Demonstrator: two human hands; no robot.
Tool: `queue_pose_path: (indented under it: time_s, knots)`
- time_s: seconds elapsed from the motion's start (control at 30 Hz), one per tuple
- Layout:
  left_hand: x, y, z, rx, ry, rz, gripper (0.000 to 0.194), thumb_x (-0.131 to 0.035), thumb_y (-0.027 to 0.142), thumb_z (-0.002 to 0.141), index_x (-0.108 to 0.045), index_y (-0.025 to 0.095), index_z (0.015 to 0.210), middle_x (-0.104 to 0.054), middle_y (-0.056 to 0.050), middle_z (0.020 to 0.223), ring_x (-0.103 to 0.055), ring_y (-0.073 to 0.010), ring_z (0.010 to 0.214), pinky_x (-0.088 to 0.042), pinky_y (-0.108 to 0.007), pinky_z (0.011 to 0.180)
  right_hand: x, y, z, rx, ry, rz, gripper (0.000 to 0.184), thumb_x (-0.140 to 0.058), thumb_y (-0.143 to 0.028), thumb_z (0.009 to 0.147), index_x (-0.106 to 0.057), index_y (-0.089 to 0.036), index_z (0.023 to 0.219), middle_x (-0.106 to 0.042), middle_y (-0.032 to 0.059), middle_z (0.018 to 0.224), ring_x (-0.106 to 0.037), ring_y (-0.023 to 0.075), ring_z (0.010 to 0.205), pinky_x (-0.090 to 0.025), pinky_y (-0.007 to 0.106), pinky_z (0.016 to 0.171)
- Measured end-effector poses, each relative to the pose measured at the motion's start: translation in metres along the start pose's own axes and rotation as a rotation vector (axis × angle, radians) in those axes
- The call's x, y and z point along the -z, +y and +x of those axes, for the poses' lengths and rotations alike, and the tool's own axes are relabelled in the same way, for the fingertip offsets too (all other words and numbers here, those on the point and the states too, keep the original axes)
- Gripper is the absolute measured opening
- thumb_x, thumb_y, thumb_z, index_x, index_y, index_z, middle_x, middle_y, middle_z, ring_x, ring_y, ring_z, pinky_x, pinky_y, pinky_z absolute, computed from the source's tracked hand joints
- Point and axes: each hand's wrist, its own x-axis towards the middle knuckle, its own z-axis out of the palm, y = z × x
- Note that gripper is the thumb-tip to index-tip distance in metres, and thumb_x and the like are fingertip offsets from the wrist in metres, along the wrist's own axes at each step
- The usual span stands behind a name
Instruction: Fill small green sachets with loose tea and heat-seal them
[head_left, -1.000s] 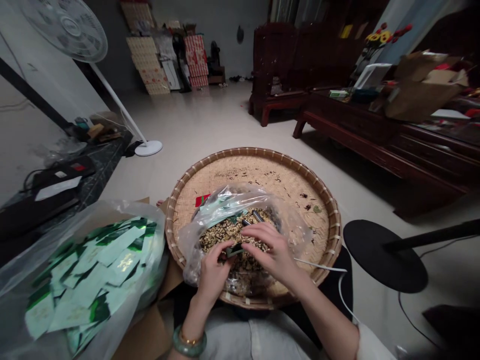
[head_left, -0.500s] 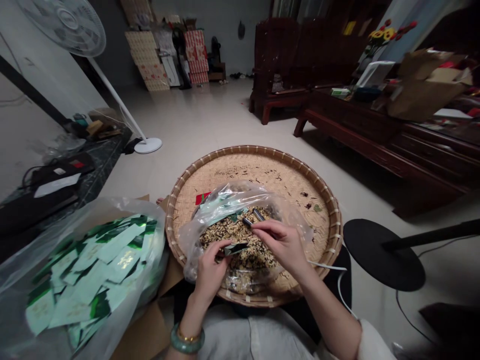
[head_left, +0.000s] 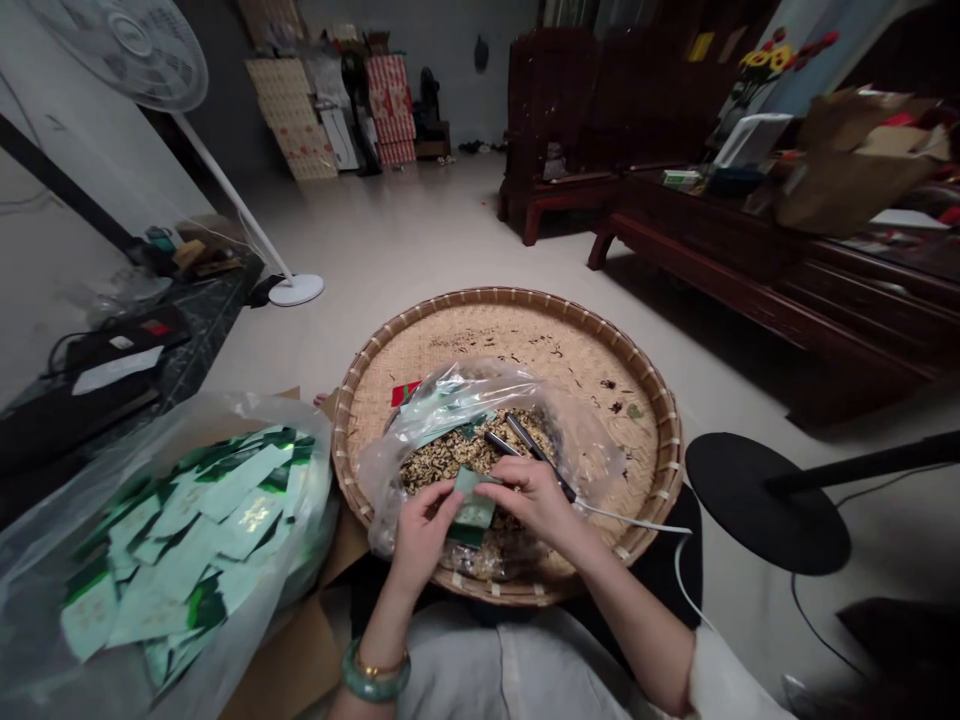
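A small green packet (head_left: pixel 474 508) is stretched between my two hands over a heap of loose, dry, pale-and-dark mix (head_left: pixel 439 458). My left hand (head_left: pixel 420 535) pinches its left edge, and my right hand (head_left: pixel 541 503) grips the upper right edge. The heap sits in a clear plastic bag (head_left: pixel 379 490), which rests on a round woven bamboo tray (head_left: pixel 555 335). Beside and partly under my right hand lies a dark two-armed tool (head_left: pixel 525 434) with a white cord (head_left: pixel 637 522). More pale green packets (head_left: pixel 435 415) lie at the heap's far left side.
At left, a large plastic bag (head_left: pixel 300 415) holds many green packets (head_left: pixel 176 510) in a cardboard box (head_left: pixel 289 655). A white fan (head_left: pixel 296 290) stands behind it. A black round base (head_left: pixel 765 500) is on the right, below a dark wooden table (head_left: pixel 735 270).
My right hand has moved down and left from near the tool and now grips the packet. The packet, earlier held edge-on by my left hand, now shows its flat face.
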Motion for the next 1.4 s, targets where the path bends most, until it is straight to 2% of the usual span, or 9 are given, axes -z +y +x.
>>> queue_pose_path:
  time_s: [0.3,0.5,0.63,0.73,0.83,0.97,1.1,1.27,1.4]
  knots:
    - [-0.012,-0.003,0.003,0.205,0.098,-0.214,0.029,-0.070,0.042,0.068,-0.070,0.013,0.073,-0.067,-0.001,0.063,-0.058,-0.0130,0.057,-0.045,-0.021,0.054,-0.011,0.013,0.010,-0.377,-0.045,0.351,0.035,-0.070,-0.048,0.067,-0.062,-0.014,0.062,-0.046,-0.0054,0.049,-0.037,0.0072,0.046,-0.028,0.020,0.044]
    - [-0.016,0.002,0.002,0.397,-0.162,-0.421,0.044,-0.080,0.038,0.058,-0.066,0.013,0.092,-0.071,-0.002,0.069,-0.065,-0.0162,0.058,-0.050,-0.024,0.056,-0.017,0.016,0.011,-0.335,0.002,0.269,0.034,-0.068,-0.045,0.070,-0.063,-0.014,0.058,-0.051,-0.0033,0.051,-0.043,0.0088,0.050,-0.034,0.021,0.047]
    - [-0.016,0.003,0.001,0.463,-0.160,-0.471,0.043,-0.082,0.037,0.056,-0.065,0.012,0.086,-0.071,-0.003,0.065,-0.066,-0.0180,0.057,-0.052,-0.026,0.056,-0.003,0.030,0.008,-0.226,0.120,-0.006,0.038,-0.052,-0.044,0.086,-0.068,-0.015,0.067,-0.060,0.0018,0.062,-0.054,0.0148,0.062,-0.044,0.025,0.058]
    - [-0.015,0.006,0.001,0.490,-0.096,-0.543,0.044,-0.083,0.038,0.053,-0.063,0.011,0.082,-0.071,-0.005,0.066,-0.067,-0.0188,0.059,-0.051,-0.025,0.053,0.016,0.042,0.003,-0.126,0.260,-0.430,0.029,-0.053,-0.037,0.087,-0.066,-0.019,0.105,-0.064,0.0094,0.100,-0.055,0.0246,0.098,-0.044,0.037,0.086]
    - [-0.013,0.009,0.001,0.502,-0.080,-0.613,0.048,-0.084,0.038,0.052,-0.063,0.011,0.085,-0.073,-0.007,0.076,-0.068,-0.0192,0.061,-0.051,-0.025,0.054,0.025,0.051,-0.005,-0.197,0.141,-0.748,0.049,-0.059,-0.027,0.082,-0.050,-0.018,0.130,-0.057,0.0144,0.112,-0.052,0.0291,0.103,-0.044,0.041,0.087]
    - [-0.012,0.012,0.000,0.508,-0.113,-0.642,0.053,-0.087,0.033,0.048,-0.062,0.011,0.091,-0.073,-0.009,0.084,-0.070,-0.0202,0.065,-0.053,-0.026,0.059,0.023,0.056,-0.006,-0.287,-0.005,-0.893,0.061,-0.059,-0.018,0.078,-0.041,-0.011,0.136,-0.058,0.0171,0.109,-0.054,0.0296,0.099,-0.044,0.040,0.084]
    - [-0.010,0.012,-0.003,0.490,-0.113,-0.580,0.051,-0.087,0.029,0.048,-0.063,0.011,0.090,-0.074,-0.009,0.084,-0.070,-0.0196,0.066,-0.053,-0.026,0.063,0.028,0.055,0.000,-0.331,0.024,-0.739,0.056,-0.061,-0.022,0.075,-0.049,-0.010,0.128,-0.059,0.0156,0.105,-0.056,0.0270,0.097,-0.044,0.037,0.084]
    - [-0.008,0.009,-0.002,0.455,-0.110,-0.510,0.051,-0.086,0.030,0.050,-0.064,0.011,0.091,-0.074,-0.009,0.084,-0.069,-0.0190,0.064,-0.054,-0.027,0.062,0.049,0.040,0.001,-0.319,0.063,-0.211,0.037,-0.058,-0.036,0.080,-0.062,-0.014,0.110,-0.065,0.0087,0.100,-0.060,0.0208,0.089,-0.048,0.032,0.078]
    - [-0.009,0.008,-0.001,0.443,-0.111,-0.472,0.050,-0.086,0.031,0.050,-0.064,0.012,0.090,-0.073,-0.007,0.080,-0.069,-0.0195,0.064,-0.054,-0.028,0.061,0.051,0.026,-0.005,-0.377,-0.085,0.027,0.053,-0.039,-0.057,0.089,-0.068,-0.016,0.074,-0.060,0.0016,0.061,-0.053,0.0135,0.056,-0.042,0.024,0.052]
